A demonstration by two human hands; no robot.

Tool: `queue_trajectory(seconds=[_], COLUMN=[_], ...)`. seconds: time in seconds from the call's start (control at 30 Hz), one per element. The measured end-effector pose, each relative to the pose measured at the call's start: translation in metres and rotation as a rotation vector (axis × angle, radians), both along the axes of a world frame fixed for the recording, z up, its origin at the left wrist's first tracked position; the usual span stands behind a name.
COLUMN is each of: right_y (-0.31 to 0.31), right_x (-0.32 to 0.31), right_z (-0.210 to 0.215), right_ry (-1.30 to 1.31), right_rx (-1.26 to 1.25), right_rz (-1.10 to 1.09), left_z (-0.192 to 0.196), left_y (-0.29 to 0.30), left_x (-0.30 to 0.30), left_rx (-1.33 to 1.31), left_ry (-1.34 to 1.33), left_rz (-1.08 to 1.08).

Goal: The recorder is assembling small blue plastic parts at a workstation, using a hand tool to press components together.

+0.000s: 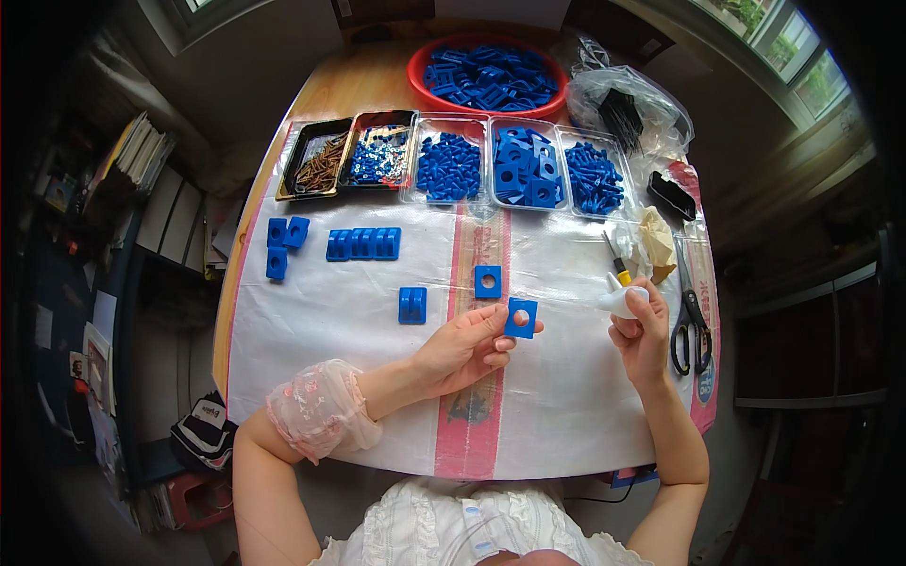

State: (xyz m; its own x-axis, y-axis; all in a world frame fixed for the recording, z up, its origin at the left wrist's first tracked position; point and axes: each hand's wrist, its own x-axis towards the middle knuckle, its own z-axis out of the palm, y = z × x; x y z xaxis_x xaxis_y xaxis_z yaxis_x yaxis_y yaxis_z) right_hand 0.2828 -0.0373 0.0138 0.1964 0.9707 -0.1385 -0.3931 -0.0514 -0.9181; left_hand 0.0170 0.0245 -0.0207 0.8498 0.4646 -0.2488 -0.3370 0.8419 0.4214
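Note:
Between thumb and fingers, my left hand holds up a blue square plastic plate with a round hole through its middle. My right hand grips a small white squeeze bottle, its narrow tip pointing left toward the plate but apart from it. A similar blue square piece with a hole lies on the sheet just beyond my left hand. To its left sits a blue ridged block. Farther left are a row of ridged blue blocks and several blue square pieces.
Along the back stand trays of brown screws, small metal parts, and blue pieces. Behind them is a red basin heaped with blue parts. Black scissors, a yellow-handled screwdriver and a black tray lie at right.

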Motion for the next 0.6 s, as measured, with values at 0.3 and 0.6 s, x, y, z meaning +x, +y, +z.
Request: queue_trajectory(seconds=[0.3, 0.6], right_y=[-0.0003, -0.0006], right_x=[0.0019, 0.0018], right_z=[-0.0015, -0.0020], right_ry=[0.007, 0.011], right_rx=[0.004, 0.007], right_rz=[0.002, -0.003], left_z=[0.0008, 0.0041], left_y=[0.0000, -0.0001], left_x=[0.0004, 0.0017], left_rx=[0.001, -0.020], left_ry=[0.013, 0.038], left_rz=[0.001, 0.012])
